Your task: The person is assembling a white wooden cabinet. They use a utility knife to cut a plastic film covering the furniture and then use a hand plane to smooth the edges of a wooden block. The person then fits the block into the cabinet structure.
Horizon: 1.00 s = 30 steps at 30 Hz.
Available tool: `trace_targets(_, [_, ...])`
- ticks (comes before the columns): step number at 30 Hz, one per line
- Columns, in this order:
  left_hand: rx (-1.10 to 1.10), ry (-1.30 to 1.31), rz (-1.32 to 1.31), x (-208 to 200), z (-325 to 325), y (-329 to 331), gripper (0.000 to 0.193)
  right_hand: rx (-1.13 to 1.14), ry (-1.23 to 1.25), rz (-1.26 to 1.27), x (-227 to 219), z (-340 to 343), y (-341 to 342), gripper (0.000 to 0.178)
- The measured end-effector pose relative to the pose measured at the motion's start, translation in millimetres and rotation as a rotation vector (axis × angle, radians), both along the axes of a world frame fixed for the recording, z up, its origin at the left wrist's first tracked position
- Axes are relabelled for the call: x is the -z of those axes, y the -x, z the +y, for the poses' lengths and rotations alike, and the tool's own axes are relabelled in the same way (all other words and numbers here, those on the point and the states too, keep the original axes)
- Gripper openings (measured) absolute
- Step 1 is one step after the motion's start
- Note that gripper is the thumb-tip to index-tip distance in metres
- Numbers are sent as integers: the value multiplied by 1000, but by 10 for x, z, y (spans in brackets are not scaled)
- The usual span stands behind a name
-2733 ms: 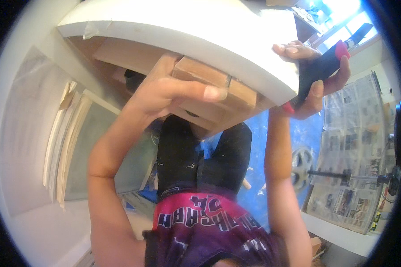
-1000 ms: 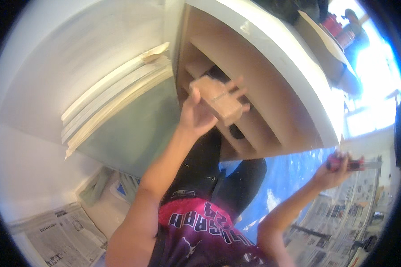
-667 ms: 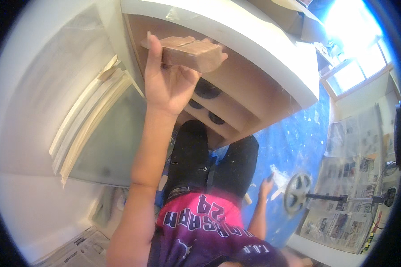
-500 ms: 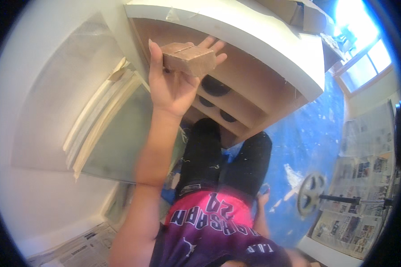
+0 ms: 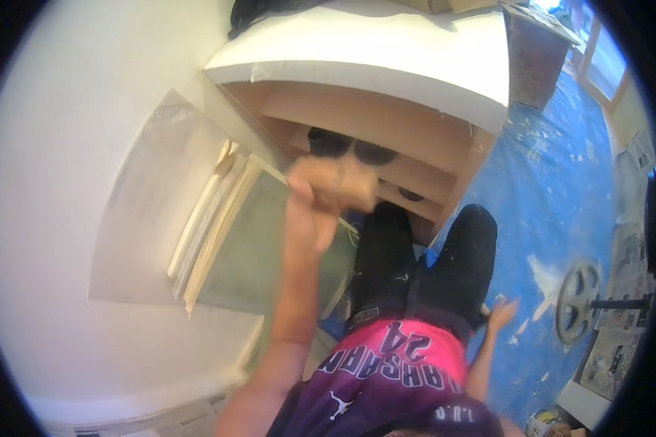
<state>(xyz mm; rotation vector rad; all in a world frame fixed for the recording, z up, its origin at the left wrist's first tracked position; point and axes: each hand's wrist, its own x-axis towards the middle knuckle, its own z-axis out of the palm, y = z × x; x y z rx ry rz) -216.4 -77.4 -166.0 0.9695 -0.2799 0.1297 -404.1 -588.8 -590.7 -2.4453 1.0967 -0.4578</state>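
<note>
My left hand (image 5: pixel 312 218), blurred by motion, is raised in front of the open white cabinet (image 5: pixel 364 73). Its fingers are closed round a brownish sanding block (image 5: pixel 335 182), the thumb along its near left side. The block is apart from the cabinet's wooden shelves (image 5: pixel 357 120). Low beside my right thigh, my right hand (image 5: pixel 501 315) hangs over the blue floor sheet with its fingers apart and nothing seen in it.
Pale wooden strips (image 5: pixel 215 226) lean at the left wall by a greenish panel (image 5: pixel 244 255). Dark round items (image 5: pixel 375 151) sit in the cabinet. Blue sheeting (image 5: pixel 543 182) covers the floor at right, where a grey wheel-like disc (image 5: pixel 577 302) stands near newspaper (image 5: pixel 608 357).
My left hand has come down and away from the cabinet's underside, its spread fingers now closed round the block. The view has shifted, and my right hand shows more fully.
</note>
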Motion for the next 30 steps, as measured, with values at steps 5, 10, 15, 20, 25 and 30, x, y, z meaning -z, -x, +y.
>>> trace_targets(5, [145, -132, 86, 358, -710, 548, 93, -976, -941, -454, -3068, 1696, -746, 79])
trace_targets(10, [228, -444, -190, 344, -1129, 545, 89, -899, -1572, -708, -3402, 2489, -667, 103])
trace_targets(15, [245, -295, -168, 220, -1005, 619, 96, -1065, -1595, -971, -3554, 2531, -908, 78])
trace_targets(20, [-700, -1169, -850, -657, -375, -59, 68, -1136, -1577, -919, -3655, 2519, -1254, 72])
trace_targets(25, [-765, -1333, -1236, -1374, -375, -888, 44, -1019, -1732, -1119, -3708, 3096, -1723, 54])
trace_targets(30, [-708, -1298, -1277, -1305, -338, -1012, 46, -906, -1816, -1210, -3807, 3484, -2016, 50])
